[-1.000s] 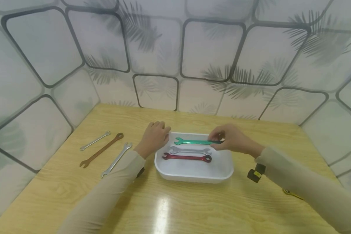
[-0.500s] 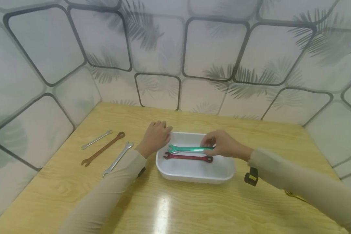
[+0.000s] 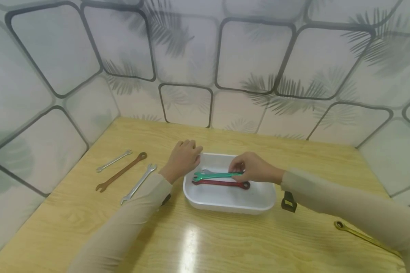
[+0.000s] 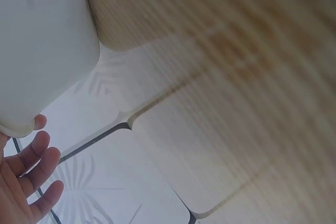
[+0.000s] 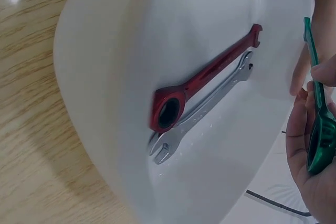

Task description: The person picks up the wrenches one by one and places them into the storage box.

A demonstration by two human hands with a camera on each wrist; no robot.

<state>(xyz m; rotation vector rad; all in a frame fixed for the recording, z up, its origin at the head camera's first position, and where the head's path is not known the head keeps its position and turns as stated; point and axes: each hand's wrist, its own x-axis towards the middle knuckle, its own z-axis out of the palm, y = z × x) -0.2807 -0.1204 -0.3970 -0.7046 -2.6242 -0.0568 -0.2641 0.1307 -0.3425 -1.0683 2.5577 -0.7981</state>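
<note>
One green wrench (image 3: 216,175) sits in your right hand (image 3: 254,167), your thumb and fingers closed in a pinch on the half toward its ring end. The ring lies by your palm, while the forked end stretches out toward your left hand (image 3: 183,157), stopping just short of it. You have the wrench over the white tray (image 3: 229,209), which lies between your hands; I cannot tell whether its forked end touches anything below.

Your left hand is at the tray's far corner on its own side, fingers loosely bent and holding the rim. That view shows a fingertip against the outside of the corner; your thumb is hard to make out there.

Below the green wrench, on the tray floor between your hands, lie a red wrench (image 5: 212,72) and an inner silver wrench (image 5: 212,103), close alongside each other. The red one is nearer your body, its ring toward your right hand.

Outward from your left hand, on the wooden table (image 3: 157,242), three more lie slanted: a longer silver wrench (image 3: 139,184) beside your sleeve, then a brown wrench (image 3: 121,173), then a shorter silver wrench (image 3: 114,161). On your right hand's side, well back toward you, a yellow wrench (image 3: 367,237) lies partly hidden by your forearm.
</note>
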